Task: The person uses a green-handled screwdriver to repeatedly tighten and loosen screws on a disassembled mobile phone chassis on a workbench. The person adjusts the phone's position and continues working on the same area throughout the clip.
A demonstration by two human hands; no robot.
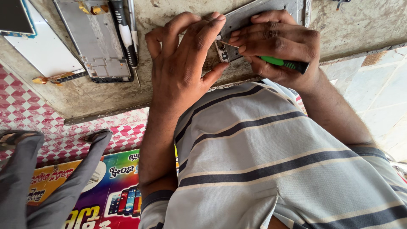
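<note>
A grey metal phone frame [250, 17] lies on the worn workbench [106, 93] at the top centre. My left hand [182, 63] steadies it, fingertips on its left edge and thumb against its near corner. My right hand [275, 42] is closed around a green-handled screwdriver [280, 62]. Its thin metal tip points at a small part at the frame's lower left corner [222, 48]. My fingers hide most of the frame. My striped shirt [271, 161] fills the lower right.
A second bare phone frame [95, 38] lies at the top left with black-handled screwdrivers [125, 34] beside it. Further left are a white phone panel [42, 46] and a dark screen [15, 17]. Below the bench are a red-and-white chequered floor [25, 106], grey trouser legs [25, 178] and a colourful poster [106, 191].
</note>
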